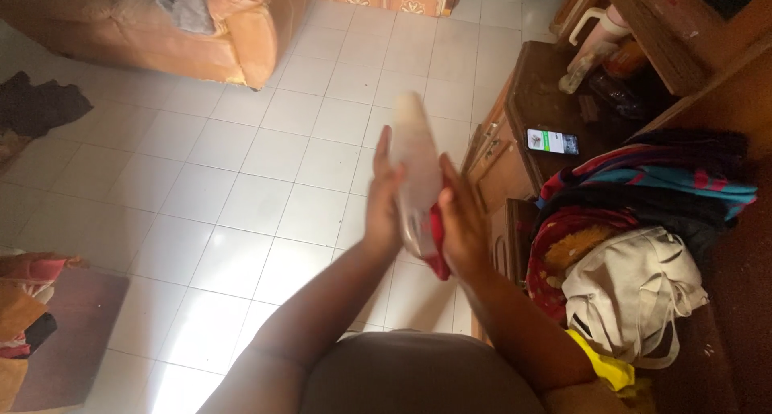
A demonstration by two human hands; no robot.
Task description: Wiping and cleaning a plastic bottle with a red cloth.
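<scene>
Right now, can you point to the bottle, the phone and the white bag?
pale bottle (416, 153): head view, middle of its body.
phone (552, 141): head view, its lit screen.
white bag (631, 289): head view, its front cloth.

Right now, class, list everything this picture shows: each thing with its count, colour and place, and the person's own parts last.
pale blurred object: one, whitish, upright between both hands
red cloth: one, red, against the pale object's lower end
sofa: one, orange-brown, top left
floor tiles: many, white, across the middle
wooden cabinet: one, brown, right of the hands
phone: one, screen lit, on the cabinet top
white bag: one, on the clothes heap, right
clothes heap: one, mixed red, blue and black, right
yellow cloth: one, lower right
dark cloth: one, black, floor at left
left hand: one, pressed to the object's left side
right hand: one, on its right side
</scene>
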